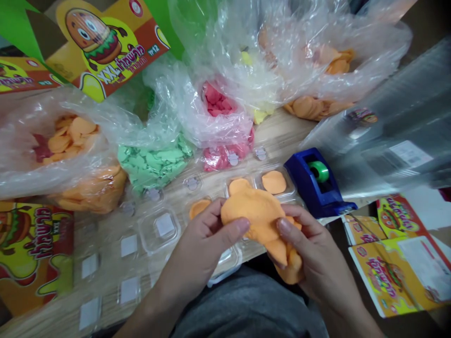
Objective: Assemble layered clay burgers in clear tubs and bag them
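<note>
Both hands grip a clump of soft orange candy pieces [259, 211], flat and rounded, partly stuck or stacked together. My left hand [206, 241] pinches the clump's left side, thumb on top. My right hand [308, 251] holds its right end, where several pieces bunch up and hang down; its fingertips are partly hidden. Just beyond the hands, a clear plastic tray [294, 188] has one orange piece [274, 181] in its right compartment and another [240, 186] in its left. Left of the clump, one more orange piece [199, 207] lies in a clear tray.
Open plastic bags hold orange pieces [75, 138], green pieces [153, 162] and red pieces [218, 101]. A blue tape dispenser [313, 183] stands right of the trays. Clear trays [159, 230] with white squares cover the left. Printed burger boxes [105, 47] stand behind; printed packs [391, 277] lie right.
</note>
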The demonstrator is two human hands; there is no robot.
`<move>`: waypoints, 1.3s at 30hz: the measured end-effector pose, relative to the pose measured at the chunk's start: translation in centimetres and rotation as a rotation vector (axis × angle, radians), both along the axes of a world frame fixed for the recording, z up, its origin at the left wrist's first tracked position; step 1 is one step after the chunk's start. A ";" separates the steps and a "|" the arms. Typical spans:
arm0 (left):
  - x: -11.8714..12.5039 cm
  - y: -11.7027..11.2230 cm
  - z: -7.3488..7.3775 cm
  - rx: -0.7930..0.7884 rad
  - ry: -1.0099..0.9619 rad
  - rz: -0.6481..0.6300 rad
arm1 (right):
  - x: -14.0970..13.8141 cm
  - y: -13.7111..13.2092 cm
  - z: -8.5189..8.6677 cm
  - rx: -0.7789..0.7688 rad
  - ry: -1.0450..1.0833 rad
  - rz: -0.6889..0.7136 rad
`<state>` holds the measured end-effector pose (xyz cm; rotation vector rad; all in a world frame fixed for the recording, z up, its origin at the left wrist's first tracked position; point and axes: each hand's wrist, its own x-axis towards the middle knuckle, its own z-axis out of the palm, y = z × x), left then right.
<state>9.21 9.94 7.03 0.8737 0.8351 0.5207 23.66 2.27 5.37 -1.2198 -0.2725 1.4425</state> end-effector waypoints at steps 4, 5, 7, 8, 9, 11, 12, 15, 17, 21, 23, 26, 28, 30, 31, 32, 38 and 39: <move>-0.4 1.2 -0.3 0.271 0.238 0.010 | 1.5 0.0 -1.1 0.008 -0.015 -0.058; -0.5 1.4 -0.5 0.359 0.351 -0.080 | 2.0 -0.1 -1.3 -0.001 -0.033 -0.090; -0.3 1.4 -1.1 0.501 0.527 -0.325 | 2.9 -0.3 -1.6 -0.023 -0.056 -0.147; 0.0 1.3 -1.6 0.553 0.570 -0.434 | 3.3 -0.4 -1.7 -0.027 -0.063 -0.170; 0.3 1.0 -2.1 0.601 0.587 -0.509 | 3.5 -0.5 -1.8 -0.027 -0.066 -0.184; 1.2 0.3 -3.3 0.695 0.630 -0.558 | 3.8 -0.8 -2.1 -0.018 -0.070 -0.188; 1.6 0.0 -3.9 0.756 0.686 -0.556 | 3.9 -0.9 -2.2 -0.009 -0.074 -0.181; 2.5 -0.9 -5.6 1.047 0.928 -0.572 | 3.8 -1.2 -2.6 0.019 -0.084 -0.149; 2.7 -1.3 -6.4 1.258 1.047 -0.621 | 3.8 -1.2 -2.8 0.026 -0.079 -0.144; 2.0 -1.4 -6.7 1.445 1.071 -0.531 | 4.1 -1.2 -2.9 0.021 -0.068 -0.151; 1.2 -1.2 -6.3 1.484 1.015 -0.409 | 4.3 -1.3 -2.8 0.016 -0.063 -0.163; 0.1 -1.6 -5.7 1.586 0.934 -0.394 | 4.4 -1.3 -2.9 0.016 -0.049 -0.181; -0.4 -2.5 -5.8 1.645 0.945 -0.484 | 4.5 -1.2 -3.0 0.013 -0.020 -0.188; -0.5 -3.5 -6.3 1.648 0.984 -0.557 | 4.4 -1.0 -3.0 0.017 0.035 -0.207; -0.5 -3.9 -6.5 1.637 0.993 -0.571 | 4.4 -0.9 -3.1 0.024 0.075 -0.221; -0.5 -4.2 -6.8 1.622 0.992 -0.572 | 4.4 -0.7 -3.1 0.030 0.129 -0.235; 0.1 -3.4 -4.9 1.384 0.806 -0.405 | 2.9 1.1 -2.6 -0.042 0.601 -0.254; 0.2 -3.3 -4.2 1.360 0.754 -0.364 | 2.4 1.4 -2.6 -0.035 0.664 -0.248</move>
